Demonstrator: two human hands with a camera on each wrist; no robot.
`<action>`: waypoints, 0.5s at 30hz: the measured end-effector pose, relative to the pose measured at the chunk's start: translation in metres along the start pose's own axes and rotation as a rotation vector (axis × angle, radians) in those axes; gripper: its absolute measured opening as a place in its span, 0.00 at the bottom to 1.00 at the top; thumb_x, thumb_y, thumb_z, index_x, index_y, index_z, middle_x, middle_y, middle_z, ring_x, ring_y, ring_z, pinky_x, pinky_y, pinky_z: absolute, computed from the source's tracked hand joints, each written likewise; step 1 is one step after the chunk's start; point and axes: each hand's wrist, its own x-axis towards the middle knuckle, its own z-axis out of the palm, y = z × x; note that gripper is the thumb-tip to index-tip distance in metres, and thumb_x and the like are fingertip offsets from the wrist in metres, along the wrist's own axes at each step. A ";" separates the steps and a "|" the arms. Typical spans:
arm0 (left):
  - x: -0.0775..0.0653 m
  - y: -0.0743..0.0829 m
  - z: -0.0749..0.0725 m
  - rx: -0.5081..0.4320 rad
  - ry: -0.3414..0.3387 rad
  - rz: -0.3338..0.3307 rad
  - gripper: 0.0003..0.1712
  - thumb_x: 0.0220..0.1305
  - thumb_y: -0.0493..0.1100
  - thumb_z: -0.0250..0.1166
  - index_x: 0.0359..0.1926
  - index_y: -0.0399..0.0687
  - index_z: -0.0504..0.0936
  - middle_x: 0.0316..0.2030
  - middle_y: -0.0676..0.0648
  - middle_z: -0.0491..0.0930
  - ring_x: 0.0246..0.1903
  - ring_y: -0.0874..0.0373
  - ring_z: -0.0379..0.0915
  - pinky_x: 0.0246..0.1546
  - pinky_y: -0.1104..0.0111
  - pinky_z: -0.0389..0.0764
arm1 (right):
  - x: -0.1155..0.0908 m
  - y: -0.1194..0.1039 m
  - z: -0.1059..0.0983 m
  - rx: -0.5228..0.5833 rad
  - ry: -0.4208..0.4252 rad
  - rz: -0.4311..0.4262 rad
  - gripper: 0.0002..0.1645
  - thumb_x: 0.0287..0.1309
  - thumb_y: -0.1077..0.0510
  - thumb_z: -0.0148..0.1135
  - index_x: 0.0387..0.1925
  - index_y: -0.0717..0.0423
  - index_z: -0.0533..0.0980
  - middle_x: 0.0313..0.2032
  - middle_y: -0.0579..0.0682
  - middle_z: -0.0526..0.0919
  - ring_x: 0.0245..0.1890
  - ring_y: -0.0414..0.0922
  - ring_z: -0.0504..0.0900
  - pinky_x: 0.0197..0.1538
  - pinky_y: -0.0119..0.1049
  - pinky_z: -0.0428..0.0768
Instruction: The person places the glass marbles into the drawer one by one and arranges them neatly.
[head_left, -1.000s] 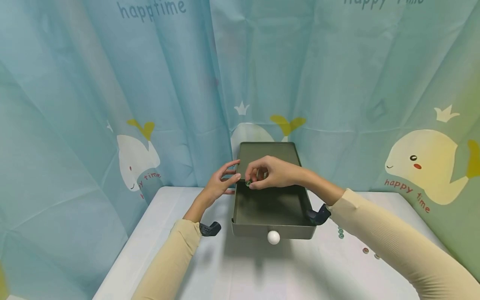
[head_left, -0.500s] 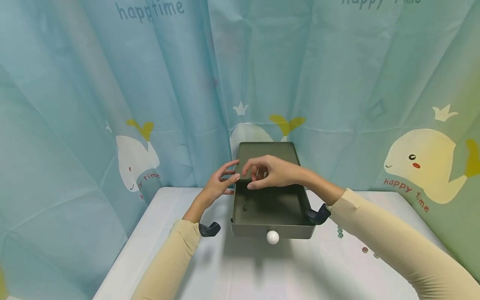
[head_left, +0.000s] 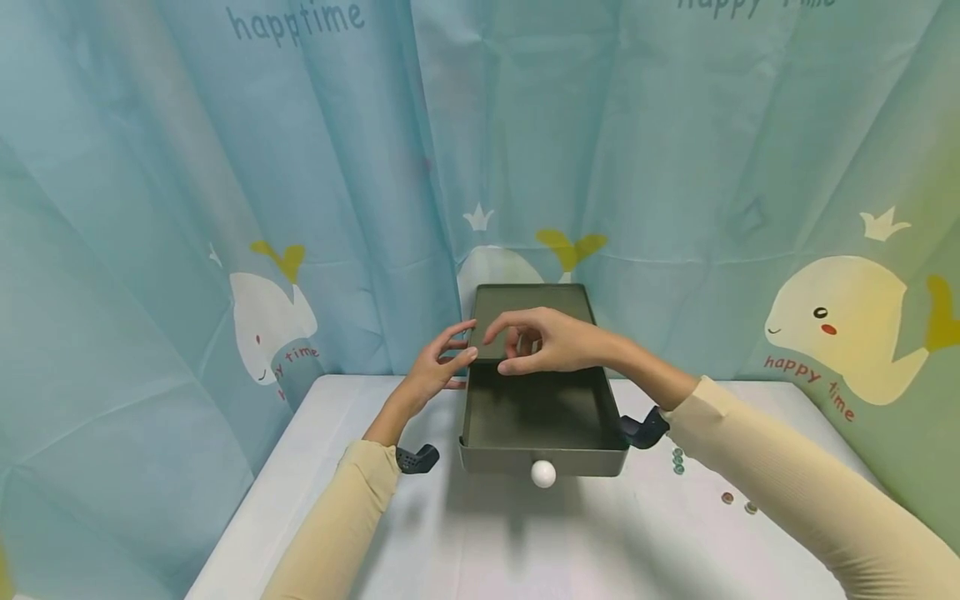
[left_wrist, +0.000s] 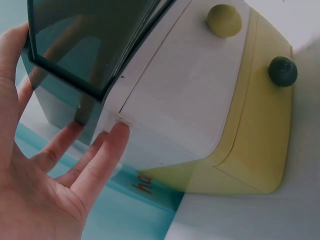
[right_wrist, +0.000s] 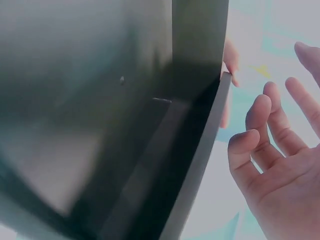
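A dark grey-green drawer (head_left: 540, 421) with a white knob (head_left: 543, 474) stands pulled out of a small cabinet (head_left: 531, 302). My left hand (head_left: 435, 367) is at the cabinet's left side; its fingertips touch the side in the left wrist view. Over the back of the drawer hovers my right hand (head_left: 551, 340), thumb and index finger apart, holding nothing. A tiny pale speck (right_wrist: 122, 80) shows inside the dark drawer in the right wrist view; its kind cannot be told.
White (left_wrist: 185, 85) and yellow (left_wrist: 262, 105) drawers with round knobs sit below the dark one. Right of the cabinet, several small green round pieces (head_left: 678, 462) and two reddish-brown round pieces (head_left: 727, 498) lie on the white table (head_left: 510, 550). A printed curtain (head_left: 360, 183) hangs behind.
My right thumb and index finger have parted and let go of a small green round piece. It showed in the drawer half a second ago. My left hand keeps its place.
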 end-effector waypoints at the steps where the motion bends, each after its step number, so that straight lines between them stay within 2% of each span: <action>1: 0.000 0.000 0.000 -0.001 0.000 0.000 0.33 0.73 0.53 0.64 0.75 0.69 0.67 0.70 0.38 0.65 0.66 0.39 0.70 0.52 0.46 0.83 | -0.001 -0.001 -0.001 -0.005 0.002 0.001 0.21 0.66 0.53 0.70 0.58 0.47 0.77 0.33 0.46 0.83 0.29 0.44 0.83 0.39 0.46 0.82; 8: 0.000 -0.002 -0.001 0.000 -0.008 0.003 0.33 0.73 0.54 0.64 0.76 0.68 0.66 0.70 0.39 0.64 0.66 0.39 0.70 0.53 0.46 0.83 | -0.009 -0.006 -0.007 -0.038 0.021 0.012 0.21 0.65 0.52 0.70 0.59 0.45 0.78 0.34 0.45 0.83 0.30 0.45 0.85 0.41 0.45 0.84; 15: 0.000 -0.002 0.000 -0.004 -0.010 0.005 0.33 0.72 0.56 0.65 0.75 0.72 0.67 0.70 0.40 0.65 0.66 0.40 0.70 0.53 0.46 0.83 | -0.025 -0.011 -0.014 -0.069 0.049 0.046 0.22 0.65 0.50 0.70 0.59 0.44 0.78 0.34 0.43 0.83 0.29 0.43 0.83 0.39 0.43 0.83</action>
